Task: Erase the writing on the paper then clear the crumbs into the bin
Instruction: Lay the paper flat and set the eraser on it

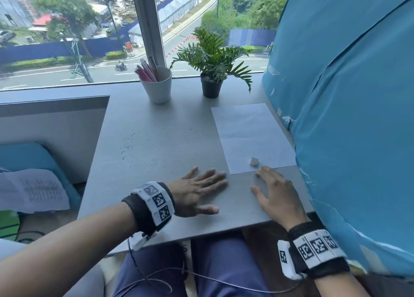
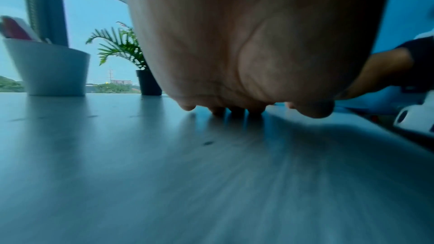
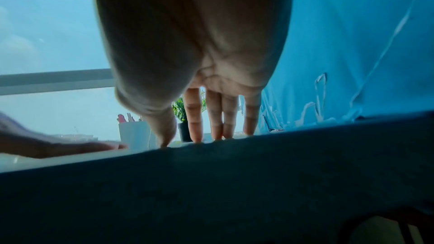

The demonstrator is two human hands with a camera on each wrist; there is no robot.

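Crumbs are seen as dark flecks scattered on the grey desk, far and to the left of both hands, well apart from them. No bin can be made out in any view.

Paper looks blank, so the erasing is judged finished and the sweeping of crumbs is taken as the step in hand. It would be done well if the left hand were kept flat, with the edge of the palm dragged lightly across the desk so that the flecks are gathered into one small heap rather than smeared or flicked about. The heap should then be drawn toward a desk edge and caught there, and the sheet should be left undisturbed.

Both hands are spread wide and hold nothing. The left hand is laid palm down near the front edge, just left of the paper's near corner. The right hand is laid flat beside it, its fingertips just short of the paper's near edge. The eraser rests on the near part of the sheet, just beyond those fingertips and untouched.
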